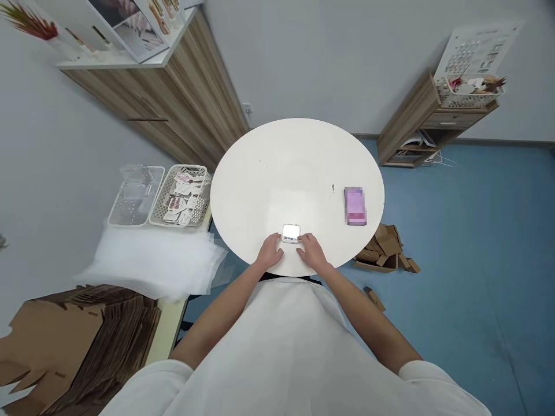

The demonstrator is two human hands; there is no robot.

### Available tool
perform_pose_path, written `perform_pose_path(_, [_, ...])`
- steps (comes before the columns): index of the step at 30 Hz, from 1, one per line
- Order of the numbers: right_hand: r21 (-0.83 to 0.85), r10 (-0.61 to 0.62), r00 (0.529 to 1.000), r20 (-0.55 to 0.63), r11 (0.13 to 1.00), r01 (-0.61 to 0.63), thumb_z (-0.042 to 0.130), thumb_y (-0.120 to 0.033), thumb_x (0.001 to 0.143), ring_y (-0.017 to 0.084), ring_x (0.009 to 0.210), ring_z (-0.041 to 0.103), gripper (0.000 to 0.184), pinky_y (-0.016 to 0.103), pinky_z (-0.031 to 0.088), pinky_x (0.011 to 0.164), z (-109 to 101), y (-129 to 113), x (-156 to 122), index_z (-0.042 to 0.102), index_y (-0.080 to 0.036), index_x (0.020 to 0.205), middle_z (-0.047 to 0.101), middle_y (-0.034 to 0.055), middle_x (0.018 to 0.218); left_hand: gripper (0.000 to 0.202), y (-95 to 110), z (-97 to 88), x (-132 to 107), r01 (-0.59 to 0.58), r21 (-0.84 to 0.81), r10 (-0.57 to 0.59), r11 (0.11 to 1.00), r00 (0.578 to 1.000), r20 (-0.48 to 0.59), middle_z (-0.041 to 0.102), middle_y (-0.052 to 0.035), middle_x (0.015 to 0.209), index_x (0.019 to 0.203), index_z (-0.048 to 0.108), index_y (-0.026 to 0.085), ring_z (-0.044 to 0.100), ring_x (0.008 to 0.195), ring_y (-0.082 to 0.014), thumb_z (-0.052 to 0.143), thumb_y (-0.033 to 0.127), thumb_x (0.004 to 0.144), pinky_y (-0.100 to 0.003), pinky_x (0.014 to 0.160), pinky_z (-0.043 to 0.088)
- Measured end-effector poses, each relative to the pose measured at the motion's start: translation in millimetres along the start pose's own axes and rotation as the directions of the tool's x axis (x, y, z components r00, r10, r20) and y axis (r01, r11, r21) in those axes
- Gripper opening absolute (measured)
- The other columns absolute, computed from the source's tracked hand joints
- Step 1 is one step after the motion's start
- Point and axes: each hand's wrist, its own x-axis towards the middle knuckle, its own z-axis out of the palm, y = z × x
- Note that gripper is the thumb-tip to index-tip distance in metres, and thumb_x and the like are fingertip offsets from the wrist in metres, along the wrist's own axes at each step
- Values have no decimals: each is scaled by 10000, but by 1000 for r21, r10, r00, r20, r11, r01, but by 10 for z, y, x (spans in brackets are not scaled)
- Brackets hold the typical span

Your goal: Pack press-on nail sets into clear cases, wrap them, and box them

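Observation:
A small, flat, clear-edged case [291,233] with a bright top lies on the white round table [295,156], close to its front edge. Along its lower side runs a row of small dark marks, too small to make out. My left hand [269,252] rests on the table just left of the case, thumb and fingers apart. On the other side, my right hand [311,252] lies with its thumb spread and its fingertips at the case's right edge. Neither hand is wrapped around it. A purple box [355,206], blurred into blocks, lies on the right of the table.
At left stand a white basket of printed cards [181,196], a basket of clear plastic pieces [136,196], white foam sheets [151,260] and stacked flat cardboard [87,341]. Cardboard scraps [384,245] lie on the floor at right. A wooden cabinet [195,86] stands behind.

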Motion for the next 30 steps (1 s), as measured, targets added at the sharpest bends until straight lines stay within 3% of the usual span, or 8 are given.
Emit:
perform_pose_path(3, [-192, -110, 987, 114, 973, 130, 529, -203, 758, 213, 859, 503, 213, 315, 379, 700, 57, -6, -22, 554, -188, 969, 539, 92, 963, 426, -59, -60, -42, -53, 183, 45, 982, 998, 44, 482, -96, 1191, 1103, 495, 195, 407, 1125, -277, 545, 229, 681, -425, 910, 357])
perform_pose_path(7, [-331, -86, 980, 180, 933, 143, 436, -141, 809, 193, 789, 504, 156, 291, 316, 641, 189, 1, -6, 583, -187, 834, 570, 98, 897, 379, -121, -98, -75, -107, 288, 76, 952, 990, 115, 474, -100, 1170, 1041, 527, 212, 417, 1088, -286, 589, 270, 671, -422, 880, 351])
perform_pose_path(11, [-366, -71, 986, 149, 923, 121, 380, -30, 781, 195, 765, 503, 253, 303, 289, 642, 266, -15, 7, 587, -168, 830, 579, 118, 878, 396, -124, -109, -78, -138, 304, 103, 943, 986, 130, 464, -95, 1168, 1032, 522, 229, 412, 1083, -283, 617, 321, 658, -418, 903, 307])
perform_pose_path(15, [-378, -31, 990, 139, 922, 82, 364, -81, 813, 185, 746, 493, 228, 288, 299, 620, 233, -69, -21, 571, -168, 848, 571, 104, 859, 378, -140, -140, -70, -202, 340, 162, 919, 976, 143, 491, -96, 1109, 998, 527, 218, 433, 1036, -276, 614, 355, 656, -424, 919, 263])
perform_pose_path(20, [-273, -38, 993, 115, 960, 69, 316, -185, 867, 163, 782, 484, 222, 261, 346, 637, 117, -136, -155, 537, -193, 884, 546, 55, 889, 184, -200, -171, -43, -307, 331, 261, 892, 949, 176, 549, -89, 1030, 903, 560, 212, 469, 1003, -234, 464, 181, 749, -394, 903, 267])
perform_pose_path(23, [-274, -32, 999, 37, 961, 41, 435, -275, 825, 188, 869, 479, 180, 289, 367, 712, 87, -155, -281, 521, -187, 956, 534, 73, 970, 198, -220, -182, -26, -311, 302, 255, 901, 944, 211, 592, -79, 950, 858, 576, 216, 507, 958, -219, 423, 138, 758, -387, 897, 276])
perform_pose_path(26, [-321, -6, 1000, -31, 947, -4, 577, -352, 723, 239, 992, 444, 369, 337, 356, 786, 116, -139, -391, 489, -187, 1041, 505, 100, 1085, 197, -230, -203, -20, -281, 255, 228, 925, 949, 220, 618, -73, 902, 861, 590, 222, 525, 955, -221, 431, 160, 761, -381, 892, 291])
perform_pose_path(30, [-366, 106, 993, -49, 924, -116, 437, -236, 816, 210, 950, 471, 129, 307, 352, 749, 174, -101, -421, 526, -199, 902, 549, 78, 1028, 206, -259, -252, -7, -207, 165, 168, 964, 960, 223, 644, -53, 851, 860, 609, 241, 565, 892, -217, 427, 199, 774, -345, 821, 351])
